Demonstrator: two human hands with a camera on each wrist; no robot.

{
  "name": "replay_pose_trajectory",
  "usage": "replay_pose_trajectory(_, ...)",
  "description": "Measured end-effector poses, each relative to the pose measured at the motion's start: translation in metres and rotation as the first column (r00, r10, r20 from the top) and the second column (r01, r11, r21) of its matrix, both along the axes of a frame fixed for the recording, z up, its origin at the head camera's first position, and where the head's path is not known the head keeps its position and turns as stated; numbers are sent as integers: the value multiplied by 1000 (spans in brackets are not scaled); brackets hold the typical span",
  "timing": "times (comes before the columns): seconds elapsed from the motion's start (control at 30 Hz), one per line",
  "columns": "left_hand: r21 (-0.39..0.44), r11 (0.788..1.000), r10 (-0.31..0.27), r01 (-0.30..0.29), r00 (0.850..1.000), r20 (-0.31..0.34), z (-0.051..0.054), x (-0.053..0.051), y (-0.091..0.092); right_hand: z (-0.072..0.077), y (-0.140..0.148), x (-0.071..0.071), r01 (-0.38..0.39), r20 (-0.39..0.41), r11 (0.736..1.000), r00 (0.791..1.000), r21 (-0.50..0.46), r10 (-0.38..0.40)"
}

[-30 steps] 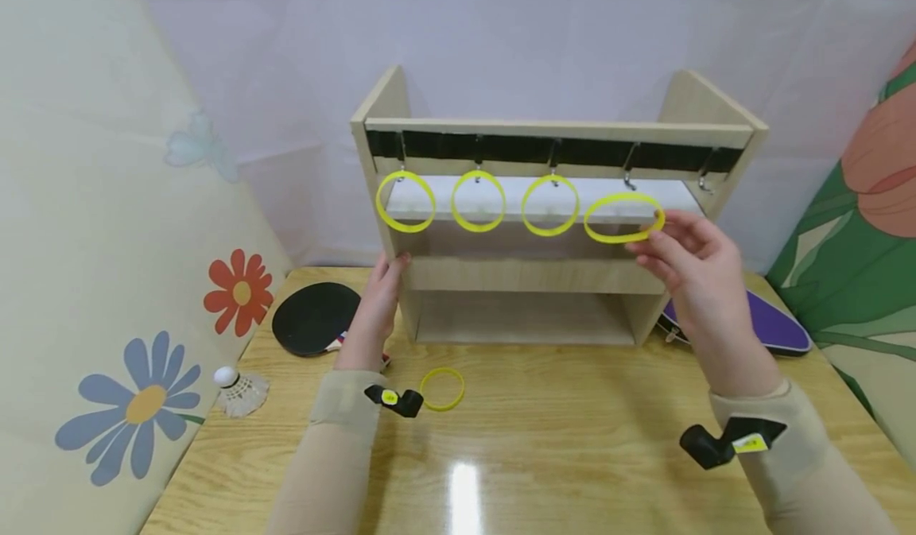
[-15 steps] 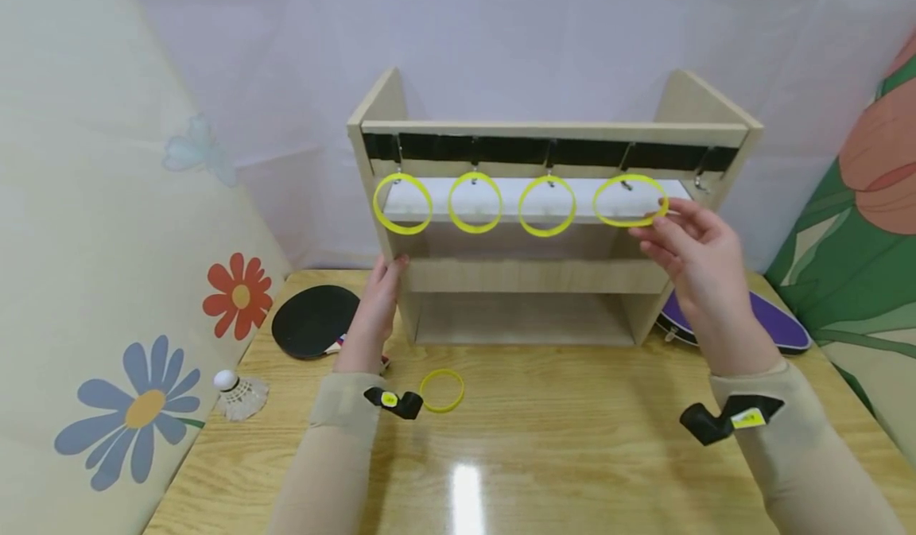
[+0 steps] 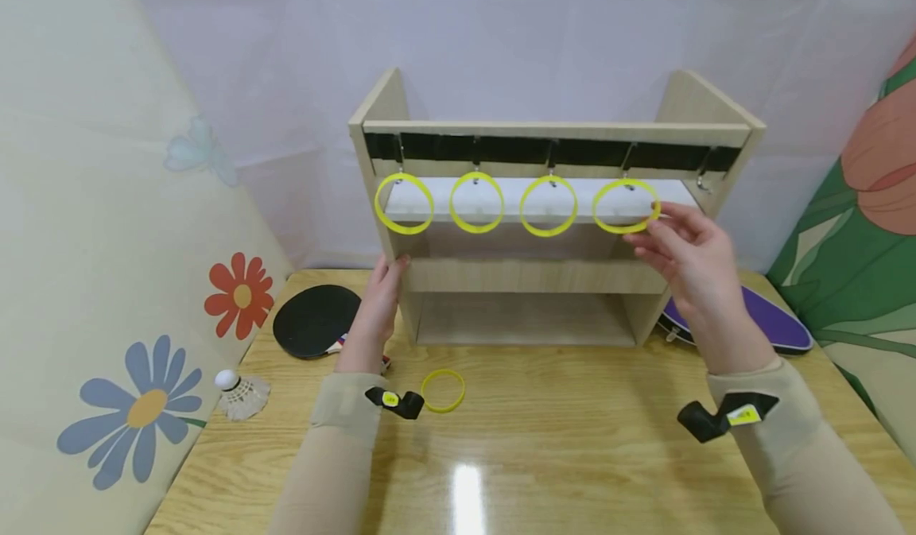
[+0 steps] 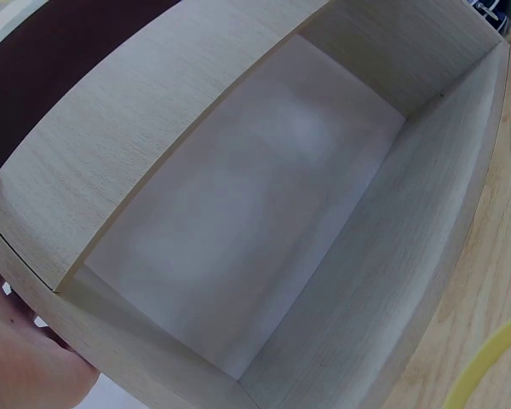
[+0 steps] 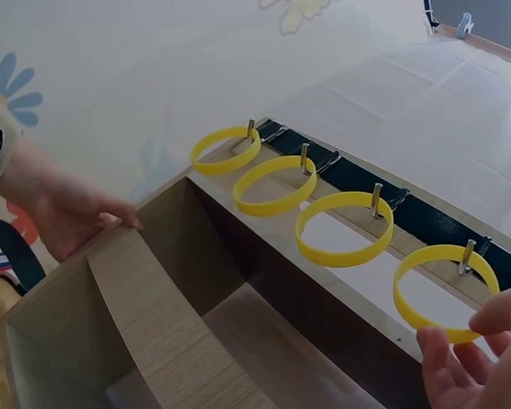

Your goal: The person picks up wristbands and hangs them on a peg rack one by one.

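My right hand [image 3: 694,261] pinches the right edge of a yellow ring [image 3: 619,230] between thumb and fingers. In the right wrist view this ring [image 5: 399,298] loops around the fourth metal hook [image 5: 466,257] from the left. Three more yellow rings hang beside it: one on the far left [image 3: 408,230], a second [image 3: 475,230] and a third [image 3: 548,233]. At the far right, the fifth hook [image 3: 704,184] is bare. My left hand [image 3: 378,306] grips the left side panel of the small wooden shelf [image 3: 537,275], its thumb at the front edge.
Another yellow ring [image 3: 444,410] lies on the wooden table [image 3: 558,440], before the shelf. To the left are a black table tennis bat [image 3: 315,320], partly behind my left wrist, and a shuttlecock [image 3: 243,396]. A purple case [image 3: 776,320] lies right of the shelf.
My right hand has raised the fourth ring over its hook, then lowered it slightly and shifted left, so the ring now hangs around the hook. My left hand has stayed on the side panel.
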State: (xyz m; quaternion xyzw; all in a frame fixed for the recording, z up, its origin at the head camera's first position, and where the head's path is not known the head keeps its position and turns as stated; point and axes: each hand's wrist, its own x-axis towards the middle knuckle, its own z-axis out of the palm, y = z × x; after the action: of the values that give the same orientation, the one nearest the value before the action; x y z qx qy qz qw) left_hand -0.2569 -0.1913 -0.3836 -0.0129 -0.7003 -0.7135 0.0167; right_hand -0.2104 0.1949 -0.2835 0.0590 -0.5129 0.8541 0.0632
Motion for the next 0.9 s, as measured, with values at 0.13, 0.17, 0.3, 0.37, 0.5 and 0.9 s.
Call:
replay_pose_trajectory(0.13, -3, 1000, -2, 2, 1000, -4, 0, 1, 0, -1, -1, -1, 3, 2, 1000, 1000, 17, -3)
replay_pose_trajectory(0.17, -3, 1000, -3, 3, 1000, -7, 0, 1, 0, -2, -1, -1, 3, 2, 1000, 1000, 23, -3)
replay_pose_trajectory(0.3, 1, 1000, -10, 10, 1000, -13, 0, 1, 0, -3, -2, -1, -2, 19, 999, 1000, 52, 1)
replay_pose_trajectory(0.37, 5, 1000, -13, 13, 1000, -13, 0, 0, 0, -3, -3, 0, -6, 28, 998, 1000, 66, 4)
replay_pose_trajectory(0.5, 10, 1000, -14, 14, 1000, -11, 0, 0, 0, -4, -5, 0, -6, 37, 997, 999, 80, 3)
replay_pose_trajectory(0.9, 7, 1000, -5, 5, 1000, -5, 0, 0, 0, -16, -6, 2, -45, 12, 993, 999, 112, 44)
